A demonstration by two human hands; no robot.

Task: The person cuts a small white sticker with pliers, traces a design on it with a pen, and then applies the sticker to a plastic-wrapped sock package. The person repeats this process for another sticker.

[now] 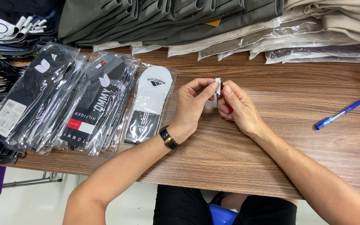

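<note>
L hand (191, 101) + R hand (237, 106) meet mid-table (280, 108), just above wood. Small white tag (218, 86) pinched betw L thumb & forefinger, held upright, long axis roughly vertical. R fingertips pressed on same tag from other side; red thing (229, 108), prob. pen or marker, tucked in R palm. Both hands equally near tag. Packed socks (148, 104) to L, blue pen (339, 114) well apart to R.

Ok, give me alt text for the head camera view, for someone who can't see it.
Over a wooden table, the left hand and right hand pinch a small white tag between the fingertips. Packaged socks are fanned out to the left, folded garments are stacked behind, and a blue pen lies to the right.
</note>
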